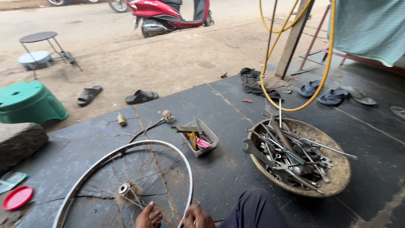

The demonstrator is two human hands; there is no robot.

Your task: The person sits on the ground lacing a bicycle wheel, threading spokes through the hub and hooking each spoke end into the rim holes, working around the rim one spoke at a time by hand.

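The fingers of the left hand (pixel 148 218) were curled among the spokes (pixel 139 198) inside the wheel rim (pixel 126 169); those of the right hand (pixel 196 217) were closed at the rim's near edge, though what they pinched could not be told. The wheel lay flat on the dark floor (pixel 236 126), hub (pixel 123 188) upward. Risk noted: a thin spoke could spring and nick a finger. The pan of spanners (pixel 337 181) and small parts tray (pixel 211 137) sat near the knee (pixel 253 207), liable to be knocked.
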